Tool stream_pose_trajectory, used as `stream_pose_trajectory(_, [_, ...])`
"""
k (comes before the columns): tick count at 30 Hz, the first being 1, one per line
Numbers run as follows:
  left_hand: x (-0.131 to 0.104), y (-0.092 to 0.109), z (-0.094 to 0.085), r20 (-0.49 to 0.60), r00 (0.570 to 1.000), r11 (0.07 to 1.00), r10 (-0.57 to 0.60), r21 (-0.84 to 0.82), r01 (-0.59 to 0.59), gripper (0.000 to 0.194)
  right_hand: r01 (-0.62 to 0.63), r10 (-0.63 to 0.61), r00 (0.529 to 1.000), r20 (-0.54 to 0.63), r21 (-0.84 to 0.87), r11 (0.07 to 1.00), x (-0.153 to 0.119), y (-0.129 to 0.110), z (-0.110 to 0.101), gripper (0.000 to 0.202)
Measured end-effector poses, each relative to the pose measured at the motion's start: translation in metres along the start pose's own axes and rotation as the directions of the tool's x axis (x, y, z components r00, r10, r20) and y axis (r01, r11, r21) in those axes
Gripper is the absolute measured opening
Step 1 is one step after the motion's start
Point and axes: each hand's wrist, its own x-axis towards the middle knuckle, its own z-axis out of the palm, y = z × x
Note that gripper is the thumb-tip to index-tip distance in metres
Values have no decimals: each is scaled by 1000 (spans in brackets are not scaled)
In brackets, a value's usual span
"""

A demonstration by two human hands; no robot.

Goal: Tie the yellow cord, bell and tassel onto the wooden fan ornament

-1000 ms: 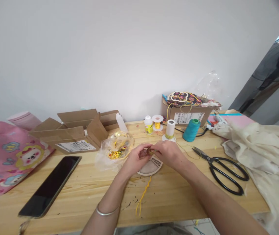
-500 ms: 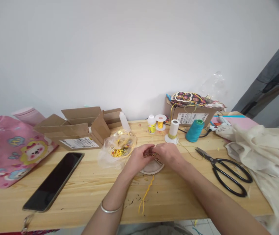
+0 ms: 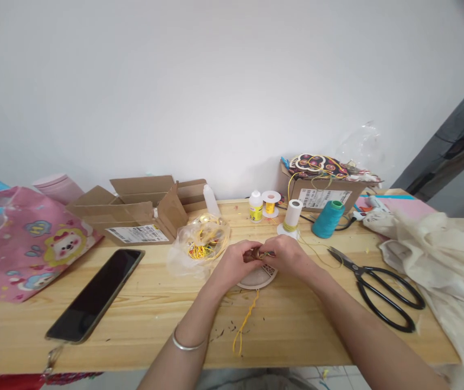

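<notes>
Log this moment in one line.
left hand: over pale disc | right hand: fingertips near left's | grip: partly hidden | yellow cord: nearside of disc | scissors: right of hands

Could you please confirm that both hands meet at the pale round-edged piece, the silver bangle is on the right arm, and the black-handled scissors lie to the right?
Not quite: the head view shows the silver bangle on the left arm. The left hand and right hand do meet at the pale round-edged piece, and the black-handled scissors lie to the right.
</notes>
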Motion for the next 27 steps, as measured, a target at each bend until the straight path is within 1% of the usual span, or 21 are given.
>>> stream_pose_trajectory(2, [0, -1, -1, -15, 1000, 1000, -20, -19, 20, 30, -1, 5, 999, -34, 112, 994, -1, 4, 3, 19])
stream_pose_trajectory(4, [0, -2, -3, -35, 998, 999, -43, -21, 43, 30, -32, 46, 997, -54, 245, 969, -1, 6, 5, 20])
stream_pose_trajectory(6, [-1, -2, -6, -49, 997, 998, -58, -1, 58, 28, -91, 121, 991, -61, 365, 926, 0, 7, 5, 20])
stream_pose_trajectory(8, [-1, -1, -8, -50, 997, 998, -66, 9, 66, 25, -157, 202, 978, -59, 437, 886, 1, 7, 4, 19])
stream_pose_trajectory(11, [-2, 1, -10, -29, 998, 998, -55, -37, 53, 23, -206, 267, 962, -60, 482, 852, 3, 6, -2, 18])
stream_pose_trajectory(15, [-2, 3, -11, 5, 1000, 998, -30, -63, 30, 24, -200, 278, 958, -68, 535, 820, 5, 3, -4, 19])
stream_pose_trajectory(20, [-1, 3, -11, -42, 997, 998, -68, 14, 69, 12, -170, 284, 952, -112, 577, 799, 6, 3, 6, 17])
stream_pose_trajectory(23, [0, 1, -10, -40, 997, 996, -63, 53, 65, 12, -195, 321, 941, -108, 602, 774, 7, 2, 10, 15])
stream_pose_trajectory(27, [1, 1, -9, -33, 999, 997, -11, 75, 14, 18, -255, 399, 914, -77, 657, 710, 7, 0, 7, 15])
